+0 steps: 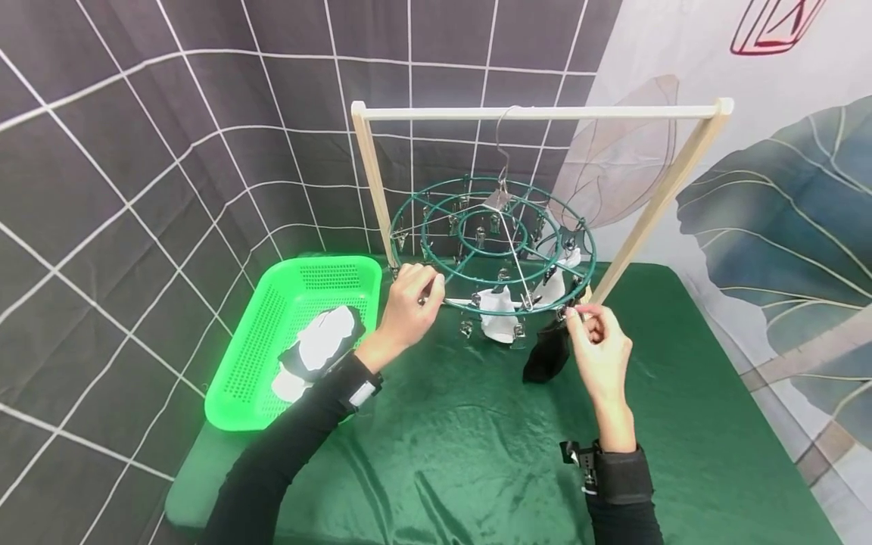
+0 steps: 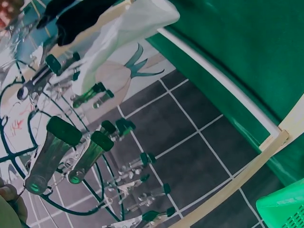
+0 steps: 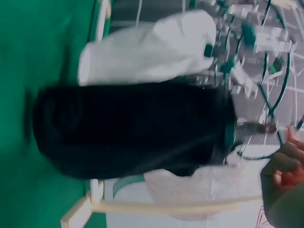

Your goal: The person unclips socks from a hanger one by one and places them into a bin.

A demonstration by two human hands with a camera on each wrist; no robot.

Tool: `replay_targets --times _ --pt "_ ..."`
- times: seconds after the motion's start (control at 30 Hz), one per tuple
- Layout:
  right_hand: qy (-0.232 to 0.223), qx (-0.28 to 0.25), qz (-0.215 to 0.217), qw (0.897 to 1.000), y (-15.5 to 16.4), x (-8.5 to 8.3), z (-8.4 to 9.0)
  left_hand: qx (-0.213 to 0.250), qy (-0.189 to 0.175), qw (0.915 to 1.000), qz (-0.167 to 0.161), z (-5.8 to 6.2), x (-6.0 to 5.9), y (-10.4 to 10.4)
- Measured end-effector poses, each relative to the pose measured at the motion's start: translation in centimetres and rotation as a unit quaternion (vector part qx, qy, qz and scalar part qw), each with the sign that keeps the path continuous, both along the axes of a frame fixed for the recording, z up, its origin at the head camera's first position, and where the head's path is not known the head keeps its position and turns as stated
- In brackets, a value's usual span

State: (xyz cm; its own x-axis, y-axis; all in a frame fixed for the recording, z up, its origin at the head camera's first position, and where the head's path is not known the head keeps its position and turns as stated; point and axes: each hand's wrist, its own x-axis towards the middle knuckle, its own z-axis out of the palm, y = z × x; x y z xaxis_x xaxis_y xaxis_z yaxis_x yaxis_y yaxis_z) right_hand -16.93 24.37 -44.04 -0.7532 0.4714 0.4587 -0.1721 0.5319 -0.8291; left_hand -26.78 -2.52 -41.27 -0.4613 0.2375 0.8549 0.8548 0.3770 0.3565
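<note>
A round green clip hanger (image 1: 443, 281) with several metal clips hangs by its hook from a wooden stand (image 1: 545, 113). My left hand (image 1: 409, 303) pinches its outer ring at the front left. At the front right, my right hand (image 1: 601, 344) pinches the ring beside the clip that bears a black sock (image 1: 547, 354). Two white socks (image 1: 499, 316) are clipped on the hanger to the left of the black one. In the right wrist view, the black sock (image 3: 133, 128) hangs from its clip, apart from my fingers. Clips with green tips (image 2: 64, 130) fill the left wrist view.
A bright green basket (image 1: 235, 371) stands on the left, with white and dark cloth items (image 1: 323, 341) inside. The stand's right post (image 1: 661, 200) slopes down behind my right hand. A green cloth (image 1: 443, 454) covers the table.
</note>
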Motion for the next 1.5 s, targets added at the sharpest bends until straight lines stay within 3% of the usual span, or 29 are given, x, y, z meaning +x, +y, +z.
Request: replay_targets --times 0.1,0.23,0.37,0.63,0.83,0.93,1.07,1.13,1.17,1.23,1.3,1.33,1.37,1.43,1.5 --pt "-0.059 0.066 0.04 0.995 0.5 -0.2 0.0 0.01 0.008 0.9999 0.007 0.0 -0.5 -0.2" --pt "-0.043 0.115 0.091 0.988 0.3 -0.2 -0.2 0.023 0.012 0.9996 0.012 0.0 -1.4 -0.5" --pt "-0.023 0.115 0.125 0.985 -0.2 0.2 -0.3 0.039 0.007 0.999 0.02 -0.1 -2.2 -0.9" --pt "-0.121 0.058 0.228 0.965 -1.3 1.1 0.7 0.047 0.005 0.9987 0.02 0.2 -3.4 -1.5" --pt "-0.118 0.081 0.257 0.956 -2.1 1.2 0.7 0.086 0.011 0.9952 0.045 -0.3 -3.5 -1.6" --pt "-0.111 0.096 0.26 0.954 -2.7 1.1 0.7 0.108 -0.017 0.992 0.063 -0.9 -3.0 -1.5" --pt "-0.116 0.098 0.262 0.953 -3.3 0.9 0.7 0.151 -0.099 0.9798 0.085 -2.3 -1.6 -0.8" --pt "-0.121 0.095 0.26 0.953 -3.7 0.7 0.7 0.2 -0.162 0.9626 0.084 -3.1 -0.6 -0.2" --pt "-0.123 0.093 0.259 0.954 -3.9 0.6 0.6 0.234 -0.2 0.9479 0.081 -3.4 -0.2 0.0" --pt "-0.127 0.088 0.254 0.955 -4.3 0.5 0.6 0.31 -0.279 0.9062 0.071 -4.0 0.6 0.6" --pt "-0.13 0.081 0.251 0.956 -4.6 0.4 0.5 0.367 -0.361 0.8553 0.061 -4.6 1.3 0.9" --pt "-0.132 0.077 0.251 0.956 -4.8 0.4 0.5 0.38 -0.399 0.8323 0.059 -5.0 1.6 1.0" --pt "-0.134 0.073 0.25 0.956 -5.0 0.4 0.5 0.382 -0.432 0.8149 0.055 -5.4 1.9 1.1" --pt "-0.135 0.065 0.251 0.956 -5.2 0.3 0.3 0.356 -0.49 0.7951 0.039 -6.3 2.7 1.3" --pt "-0.136 0.06 0.252 0.956 -5.5 0.2 0.2 0.294 -0.541 0.7882 0.002 -7.2 3.4 1.5"
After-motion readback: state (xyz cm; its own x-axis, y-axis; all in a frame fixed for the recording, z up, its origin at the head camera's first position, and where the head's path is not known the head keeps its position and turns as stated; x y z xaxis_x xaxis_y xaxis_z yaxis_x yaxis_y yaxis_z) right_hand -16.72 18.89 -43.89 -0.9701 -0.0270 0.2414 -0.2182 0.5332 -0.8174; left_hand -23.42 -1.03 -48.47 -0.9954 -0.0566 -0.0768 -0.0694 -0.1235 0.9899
